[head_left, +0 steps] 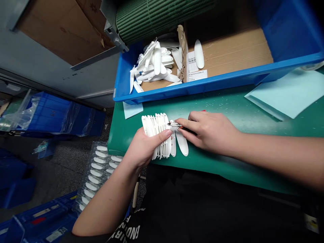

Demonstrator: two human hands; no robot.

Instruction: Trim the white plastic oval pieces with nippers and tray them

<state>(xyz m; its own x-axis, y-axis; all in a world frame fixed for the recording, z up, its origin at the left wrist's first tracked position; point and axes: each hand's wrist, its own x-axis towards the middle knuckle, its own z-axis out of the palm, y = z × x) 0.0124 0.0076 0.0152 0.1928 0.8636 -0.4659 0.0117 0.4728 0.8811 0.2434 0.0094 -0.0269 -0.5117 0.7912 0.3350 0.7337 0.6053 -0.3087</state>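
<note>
My left hand (143, 146) is closed around a row of several white oval plastic parts (158, 130), with its thumb across their front. The parts stand side by side on edge over the green tabletop. My right hand (210, 130) grips small cutting pliers (175, 124); bits of red handle show by its fingers. The metal jaws touch or nearly touch the right end of the row, near the parts' upper tips. Just right of the row a single white part (182, 143) hangs or lies at a slant below the pliers. I cannot tell whether it is still joined.
Behind my hands stands a blue bin (217, 81), split by a cardboard divider (183, 50). White parts (157, 62) are heaped on its left side, and one white part (199, 54) lies right. A green conveyor roller (162, 17) overhangs it. Lower left sits a clear tray (87, 173) of parts.
</note>
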